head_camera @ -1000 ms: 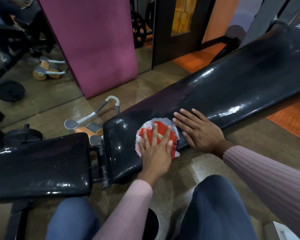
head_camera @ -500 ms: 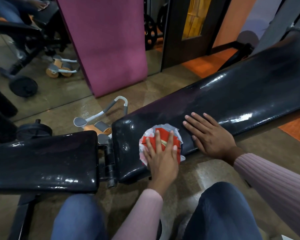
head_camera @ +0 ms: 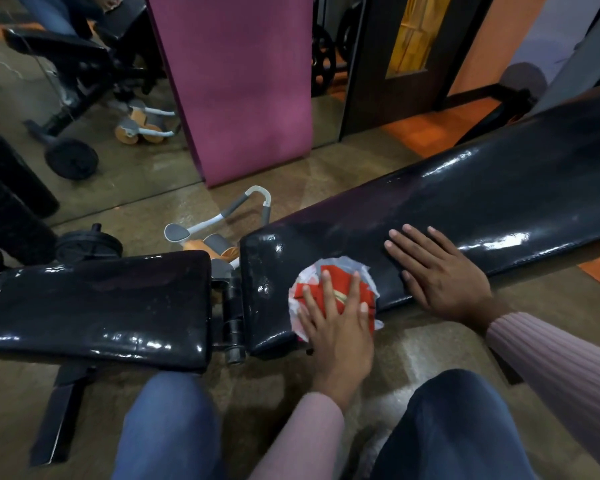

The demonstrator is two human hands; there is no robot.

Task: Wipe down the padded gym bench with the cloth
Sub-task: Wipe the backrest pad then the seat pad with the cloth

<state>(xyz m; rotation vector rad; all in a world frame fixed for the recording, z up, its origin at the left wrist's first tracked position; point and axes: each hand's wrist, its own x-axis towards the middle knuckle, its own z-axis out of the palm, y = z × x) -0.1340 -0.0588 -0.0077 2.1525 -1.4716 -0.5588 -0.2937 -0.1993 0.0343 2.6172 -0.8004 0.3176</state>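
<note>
At frame centre the left hand (head_camera: 336,327) presses flat, fingers spread, on the red-white cloth (head_camera: 329,289), hiding much of it, at the bench backrest's (head_camera: 465,202) lower end. The right hand (head_camera: 440,271) lies open beside it. An ab roller (head_camera: 219,230) sits behind the seat pad (head_camera: 94,299).

A gym was shown. A glossy black padded adjustable bench (head_camera: 430,216) was set on a brown floor, with a black round weight plate (head_camera: 89,245) lying near it. An orange-and-grey wheeled ab roller (head_camera: 219,233) and a tall purple upright mat (head_camera: 243,81) were seen against a mirrored wall.
</note>
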